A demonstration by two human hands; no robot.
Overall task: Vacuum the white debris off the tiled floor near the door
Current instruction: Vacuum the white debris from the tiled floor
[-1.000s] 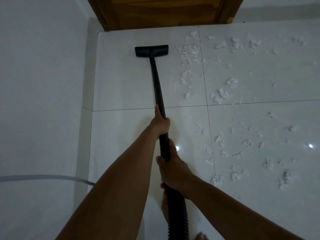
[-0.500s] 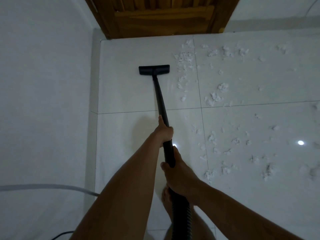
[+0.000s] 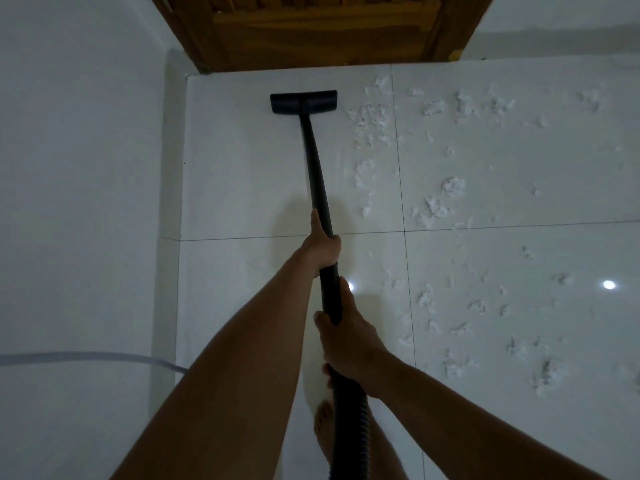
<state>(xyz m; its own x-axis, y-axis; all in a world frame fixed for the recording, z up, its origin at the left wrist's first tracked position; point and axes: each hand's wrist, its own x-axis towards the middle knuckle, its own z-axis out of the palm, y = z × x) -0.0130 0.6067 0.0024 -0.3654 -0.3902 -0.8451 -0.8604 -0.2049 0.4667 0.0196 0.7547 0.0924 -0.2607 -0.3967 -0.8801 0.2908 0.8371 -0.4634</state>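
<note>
While both hands grip the wand (image 3: 317, 174), left hand (image 3: 322, 249) far, right hand (image 3: 349, 344) near, the nozzle (image 3: 303, 102) rests on bare tile by the door (image 3: 318, 32). White debris (image 3: 450, 188) lies right; sweep rightward next.

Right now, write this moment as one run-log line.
left hand grips wand | right hand grips wand lower | nozzle near door | debris right of nozzle

Left arm outstretched, the left hand (image 3: 323, 249) grips the vacuum tube (image 3: 317, 174), thumb along it. The right hand (image 3: 349, 337) grips it nearer the body.
</note>
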